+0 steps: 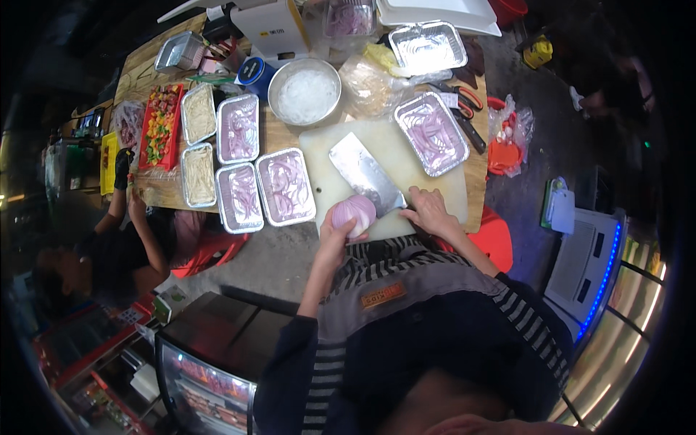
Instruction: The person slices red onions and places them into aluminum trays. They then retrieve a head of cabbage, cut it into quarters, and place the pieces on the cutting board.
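My left hand (338, 234) holds a peeled red onion half (354, 213) over the near edge of a white cutting board (383, 130). A cleaver (365, 173) lies on the board with its broad blade pointing away to the left. By the blade's near right corner is my right hand (431, 211), its fingers bent; its thumb and fingertips are close to the cleaver's handle end, and whether they grip it I cannot tell. A foil tray of sliced onion (433, 135) rests at the board's far right.
More foil trays of sliced onion (285, 186) and of pale strips (198, 174) stand left. Behind are a steel bowl (304, 91) and an empty foil tray (428, 48). Scissors (467, 103) and a dark-handled knife (471, 132) lie right. A co-worker (119, 250) sits left by a red tray of skewers (161, 126).
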`<action>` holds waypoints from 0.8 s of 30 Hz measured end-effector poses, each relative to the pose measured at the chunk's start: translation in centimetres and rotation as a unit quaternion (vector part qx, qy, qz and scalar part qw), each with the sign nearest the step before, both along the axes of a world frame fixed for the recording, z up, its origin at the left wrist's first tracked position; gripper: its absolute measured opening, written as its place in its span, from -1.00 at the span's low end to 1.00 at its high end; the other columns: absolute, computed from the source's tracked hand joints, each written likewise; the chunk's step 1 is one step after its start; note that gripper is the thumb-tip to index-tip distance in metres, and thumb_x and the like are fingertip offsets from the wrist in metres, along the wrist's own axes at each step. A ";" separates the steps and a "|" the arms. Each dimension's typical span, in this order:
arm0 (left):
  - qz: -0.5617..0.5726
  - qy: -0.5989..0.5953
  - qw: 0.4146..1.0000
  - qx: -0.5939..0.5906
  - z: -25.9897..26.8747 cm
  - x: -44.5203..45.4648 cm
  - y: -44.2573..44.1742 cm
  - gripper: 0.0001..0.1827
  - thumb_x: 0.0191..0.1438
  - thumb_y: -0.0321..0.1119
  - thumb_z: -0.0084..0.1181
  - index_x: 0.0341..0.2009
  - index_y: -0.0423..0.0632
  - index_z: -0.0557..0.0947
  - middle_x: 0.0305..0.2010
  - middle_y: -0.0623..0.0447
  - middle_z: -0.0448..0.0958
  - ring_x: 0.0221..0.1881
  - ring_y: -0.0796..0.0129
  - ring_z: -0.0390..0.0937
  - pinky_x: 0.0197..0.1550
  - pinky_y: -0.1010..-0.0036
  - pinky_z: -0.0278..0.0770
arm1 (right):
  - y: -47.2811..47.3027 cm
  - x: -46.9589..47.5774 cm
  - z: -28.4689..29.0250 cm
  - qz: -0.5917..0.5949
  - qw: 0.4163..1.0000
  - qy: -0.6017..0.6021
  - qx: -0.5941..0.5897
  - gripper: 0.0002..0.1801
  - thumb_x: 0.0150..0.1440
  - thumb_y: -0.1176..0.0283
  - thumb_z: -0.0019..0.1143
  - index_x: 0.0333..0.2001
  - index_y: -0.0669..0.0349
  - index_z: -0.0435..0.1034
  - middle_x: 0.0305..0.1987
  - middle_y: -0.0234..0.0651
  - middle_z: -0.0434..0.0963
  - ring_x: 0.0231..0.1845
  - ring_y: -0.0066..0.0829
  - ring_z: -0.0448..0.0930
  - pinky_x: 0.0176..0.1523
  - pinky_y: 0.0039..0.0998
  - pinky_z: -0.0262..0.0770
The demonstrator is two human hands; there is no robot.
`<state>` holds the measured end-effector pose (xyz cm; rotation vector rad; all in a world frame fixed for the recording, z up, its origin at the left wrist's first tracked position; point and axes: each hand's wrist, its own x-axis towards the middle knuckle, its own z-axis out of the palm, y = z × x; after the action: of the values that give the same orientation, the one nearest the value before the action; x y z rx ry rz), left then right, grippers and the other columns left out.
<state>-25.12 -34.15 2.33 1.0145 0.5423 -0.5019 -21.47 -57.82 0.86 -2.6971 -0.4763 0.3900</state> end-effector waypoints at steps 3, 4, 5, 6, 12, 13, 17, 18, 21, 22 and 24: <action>-0.010 -0.019 0.998 0.060 -1.3 -0.6 0.7 -0.45 -0.04 -0.47 0.02 0.08 -0.22 0.20 -0.05 -0.12 0.37 -0.15 0.19 0.46 -0.35 0.41 0.60 | 0.1 -0.4 -2.2 0.017 0.998 0.058 0.004 -0.64 -0.19 0.32 0.10 -0.42 0.38 0.20 -0.60 -0.04 0.43 -0.49 -0.08 0.48 -0.38 -0.19 0.36; -0.019 -0.028 0.997 0.076 -1.7 -0.4 0.9 -0.45 -0.04 -0.47 0.02 0.07 -0.23 0.20 -0.05 -0.12 0.37 -0.16 0.19 0.46 -0.36 0.42 0.60 | 0.2 0.1 -2.6 0.016 0.996 0.086 0.010 -0.63 -0.26 0.31 0.08 -0.45 0.38 0.25 -0.61 -0.03 0.43 -0.48 -0.08 0.48 -0.35 -0.18 0.36; -0.026 -0.038 0.995 0.094 -2.0 -0.1 1.1 -0.45 -0.04 -0.47 0.02 0.07 -0.24 0.20 -0.05 -0.13 0.37 -0.17 0.20 0.46 -0.38 0.44 0.60 | 0.1 0.7 -2.8 0.009 0.992 0.123 0.036 -0.64 -0.27 0.30 0.08 -0.46 0.38 0.26 -0.61 -0.03 0.43 -0.48 -0.08 0.48 -0.34 -0.18 0.36; -0.022 -0.040 0.993 0.107 -2.2 0.1 1.0 -0.43 -0.04 -0.44 0.04 0.07 -0.28 0.18 -0.07 -0.13 0.37 -0.21 0.23 0.46 -0.43 0.48 0.59 | 0.0 1.3 -2.7 0.002 0.985 0.156 0.073 -0.64 -0.28 0.29 0.07 -0.48 0.37 0.28 -0.61 -0.03 0.43 -0.47 -0.07 0.48 -0.34 -0.18 0.36; -0.072 -0.081 0.967 0.232 -2.8 2.1 0.7 -0.39 -0.10 -0.35 0.08 0.02 -0.33 0.19 -0.15 -0.17 0.35 -0.32 0.25 0.46 -0.57 0.52 0.55 | 0.8 0.6 0.4 0.037 0.994 0.103 0.003 -0.69 -0.27 0.33 0.04 -0.47 0.37 0.29 -0.59 -0.03 0.43 -0.48 -0.03 0.45 -0.34 -0.17 0.34; -0.077 -0.085 0.963 0.245 -2.8 2.3 0.5 -0.40 -0.10 -0.35 0.08 0.01 -0.32 0.18 -0.16 -0.18 0.35 -0.34 0.26 0.46 -0.59 0.51 0.54 | 1.2 0.3 0.8 0.027 0.994 0.093 0.039 -0.70 -0.27 0.38 0.03 -0.43 0.35 0.28 -0.60 -0.03 0.42 -0.49 -0.02 0.45 -0.35 -0.16 0.33; -0.084 -0.113 0.949 0.281 -2.8 2.8 -0.6 -0.37 -0.10 -0.36 0.04 0.04 -0.27 0.10 -0.19 -0.22 0.33 -0.42 0.25 0.46 -0.66 0.50 0.50 | 2.9 -1.2 2.1 0.049 0.990 0.077 0.103 -0.66 -0.18 0.58 -0.06 -0.24 0.36 0.19 -0.65 -0.03 0.39 -0.55 -0.01 0.44 -0.43 -0.14 0.33; -0.081 -0.115 0.948 0.285 -2.8 2.9 -0.9 -0.35 -0.10 -0.37 0.03 0.06 -0.26 0.06 -0.19 -0.22 0.32 -0.43 0.24 0.47 -0.69 0.50 0.49 | 3.2 -1.8 2.4 0.055 0.991 0.073 0.094 -0.68 -0.18 0.58 -0.07 -0.26 0.38 0.18 -0.66 -0.03 0.39 -0.56 -0.01 0.45 -0.44 -0.15 0.33; -0.067 -0.144 0.945 0.287 -3.0 3.0 -1.4 -0.30 -0.09 -0.42 -0.03 0.10 -0.17 -0.07 -0.19 -0.21 0.31 -0.47 0.24 0.47 -0.72 0.52 0.47 | 3.4 -3.7 3.4 0.074 0.991 0.031 0.111 -0.70 -0.15 0.63 -0.11 -0.27 0.44 0.13 -0.70 -0.04 0.39 -0.62 -0.03 0.45 -0.53 -0.17 0.32; -0.071 -0.137 0.949 0.274 -3.2 3.1 -1.5 -0.29 -0.08 -0.43 -0.04 0.11 -0.16 -0.10 -0.19 -0.22 0.31 -0.48 0.25 0.47 -0.72 0.52 0.46 | 3.7 -4.3 3.5 0.068 0.991 0.040 0.106 -0.70 -0.15 0.63 -0.11 -0.28 0.44 0.12 -0.70 -0.04 0.39 -0.63 -0.03 0.45 -0.53 -0.17 0.32; -0.071 -0.130 0.956 0.252 -3.5 3.3 -1.7 -0.28 -0.07 -0.44 -0.06 0.12 -0.13 -0.14 -0.20 -0.22 0.32 -0.51 0.26 0.47 -0.73 0.54 0.46 | 3.8 -5.1 3.5 0.059 0.991 0.065 0.105 -0.72 -0.14 0.62 -0.12 -0.29 0.44 0.10 -0.71 -0.04 0.38 -0.63 -0.03 0.45 -0.56 -0.16 0.31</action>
<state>-21.82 -35.85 -1.18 1.5909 0.3667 -0.3518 -26.60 -53.98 4.34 -2.4312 -0.6047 0.5159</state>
